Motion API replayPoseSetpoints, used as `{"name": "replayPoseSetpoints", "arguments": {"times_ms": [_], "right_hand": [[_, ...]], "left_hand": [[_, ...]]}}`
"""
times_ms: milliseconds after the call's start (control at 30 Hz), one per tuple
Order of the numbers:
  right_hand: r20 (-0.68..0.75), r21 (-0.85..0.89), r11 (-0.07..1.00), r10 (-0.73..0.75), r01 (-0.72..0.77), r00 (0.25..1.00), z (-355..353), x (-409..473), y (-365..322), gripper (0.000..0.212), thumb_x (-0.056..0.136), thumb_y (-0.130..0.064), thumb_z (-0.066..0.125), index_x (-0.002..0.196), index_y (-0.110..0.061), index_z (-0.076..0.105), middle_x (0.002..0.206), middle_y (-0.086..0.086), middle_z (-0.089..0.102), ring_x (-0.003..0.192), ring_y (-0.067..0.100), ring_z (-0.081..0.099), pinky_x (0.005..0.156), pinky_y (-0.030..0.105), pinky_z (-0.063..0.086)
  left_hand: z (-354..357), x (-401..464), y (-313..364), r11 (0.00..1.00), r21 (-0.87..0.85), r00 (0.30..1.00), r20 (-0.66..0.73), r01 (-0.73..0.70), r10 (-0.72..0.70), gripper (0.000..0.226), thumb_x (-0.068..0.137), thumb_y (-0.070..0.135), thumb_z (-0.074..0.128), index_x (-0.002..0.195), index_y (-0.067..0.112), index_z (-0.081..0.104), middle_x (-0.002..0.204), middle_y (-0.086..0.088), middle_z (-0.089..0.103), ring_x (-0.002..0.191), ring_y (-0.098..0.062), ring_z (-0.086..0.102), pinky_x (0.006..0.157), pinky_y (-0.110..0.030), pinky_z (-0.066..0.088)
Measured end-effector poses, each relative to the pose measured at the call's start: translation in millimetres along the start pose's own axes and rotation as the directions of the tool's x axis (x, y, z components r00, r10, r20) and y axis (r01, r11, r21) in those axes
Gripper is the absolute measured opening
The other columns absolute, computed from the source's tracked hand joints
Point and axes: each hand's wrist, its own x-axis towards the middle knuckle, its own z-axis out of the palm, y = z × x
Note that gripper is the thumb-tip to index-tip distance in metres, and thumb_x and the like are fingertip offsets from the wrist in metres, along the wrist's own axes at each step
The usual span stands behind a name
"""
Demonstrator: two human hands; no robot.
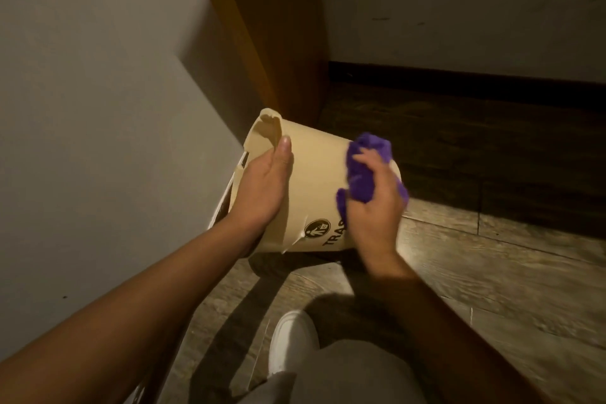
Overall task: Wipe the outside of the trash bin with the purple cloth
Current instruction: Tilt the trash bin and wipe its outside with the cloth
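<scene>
A beige plastic trash bin [314, 167] is tipped on its side just above the floor, its cracked rim toward the left and a black "TRA…" logo on its near wall. My left hand [262, 184] grips the bin at the rim, thumb on the outer wall. My right hand [373, 207] holds a bunched purple cloth [364, 170] pressed against the bin's outer wall toward its base end. The cloth hides part of the logo text.
A grey wall [98, 108] rises close on the left and a wooden post [272, 43] stands behind the bin. Wood-look floor [492, 272] spreads right, with a dark baseboard [459, 85] at the far wall. My white shoe [292, 341] and grey trouser knee are below.
</scene>
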Motion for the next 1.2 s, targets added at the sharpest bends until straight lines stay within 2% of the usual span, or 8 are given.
{"name": "replayPoseSetpoints", "arguments": {"times_ms": [133,367,533,667,733,900,1033,1200], "right_hand": [[0.048,0.014,0.963,-0.271,0.27,0.962,37.5,0.4,-53.4,0.05,0.086,-0.024,0.057,0.135,-0.033,0.055,0.144,-0.011,0.058,0.141,0.017,0.05,0.119,0.047,0.039],[-0.056,-0.215,0.959,0.174,-0.182,0.983,-9.3,71.6,6.9,0.042,0.096,-0.021,0.069,0.135,-0.028,0.057,0.125,-0.003,0.067,0.112,0.023,0.066,0.087,0.036,0.052],[-0.16,0.024,0.943,0.332,-0.333,0.93,-35.7,29.9,46.3,0.054,0.095,-0.003,0.067,0.139,-0.031,0.054,0.136,-0.011,0.056,0.122,0.016,0.06,0.098,0.037,0.057],[-0.215,0.177,0.904,0.422,-0.389,0.881,-41.4,29.3,43.4,0.056,0.096,0.004,0.062,0.138,-0.032,0.056,0.12,-0.022,0.056,0.107,-0.001,0.06,0.09,0.019,0.054],[-0.218,0.221,0.898,0.426,-0.381,0.878,-47.7,36.6,33.8,0.05,0.099,0.0,0.063,0.138,-0.031,0.055,0.114,-0.025,0.054,0.104,-0.003,0.059,0.092,0.021,0.054],[-0.083,0.399,0.833,0.449,-0.383,0.89,-34.9,50.9,-3.5,0.039,0.101,-0.017,0.066,0.13,-0.041,0.053,0.13,-0.014,0.059,0.116,0.009,0.063,0.093,0.032,0.056],[0.037,0.547,0.706,0.516,-0.45,0.856,-5.4,59.5,-16.1,0.02,0.101,-0.038,0.061,0.121,-0.041,0.06,0.126,-0.005,0.067,0.109,0.019,0.069,0.083,0.033,0.057],[0.252,0.368,0.692,0.568,-0.621,0.783,2.8,44.7,23.2,0.05,0.104,-0.058,0.051,0.147,-0.033,0.051,0.127,0.005,0.068,0.108,0.03,0.071,0.078,0.038,0.057]], "left_hand": [[13.8,15.8,14.4,0.997,0.038,0.997,0.038,-0.068,0.067,0.058,0.11,0.049,0.022,0.081,0.028,0.069,0.07,0.011,0.074,0.072,0.0,0.069,0.062,-0.013,0.048],[8.3,6.1,9.2,0.992,0.108,0.998,-0.035,-0.057,0.062,0.055,0.109,0.049,0.031,0.088,0.019,0.073,0.083,0.003,0.074,0.076,0.0,0.069,0.063,-0.016,0.049],[19.1,26.0,35.0,0.978,0.203,0.998,0.027,-0.056,0.052,0.06,0.104,0.054,0.04,0.101,0.002,0.07,0.096,-0.019,0.073,0.089,-0.033,0.07,0.083,-0.05,0.055],[22.8,39.7,46.1,0.936,0.314,0.956,0.286,-0.16,0.068,0.057,0.097,0.059,0.053,0.14,0.02,0.052,0.119,0.005,0.065,0.1,-0.011,0.066,0.086,-0.031,0.055],[8.6,21.1,19.9,0.862,0.434,0.93,0.353,-0.263,0.107,0.056,0.099,0.061,0.047,0.138,0.022,0.055,0.117,0.003,0.069,0.102,-0.016,0.066,0.086,-0.035,0.053],[-6.7,-14.3,-26.5,0.808,0.516,0.955,0.229,-0.285,0.191,0.064,0.094,0.07,0.035,0.087,0.02,0.074,0.073,0.004,0.07,0.069,-0.012,0.065,0.064,-0.035,0.052],[-0.1,-13.0,-33.7,0.848,0.464,0.967,0.113,-0.255,0.229,0.052,0.103,0.057,0.04,0.09,0.021,0.075,0.078,0.009,0.071,0.073,-0.002,0.066,0.065,-0.02,0.048],[-11.9,-28.0,-54.5,0.93,0.334,0.988,0.049,-0.154,0.146,0.044,0.102,0.053,0.044,0.09,0.023,0.074,0.081,0.015,0.07,0.079,0.009,0.065,0.06,0.0,0.041]]}}
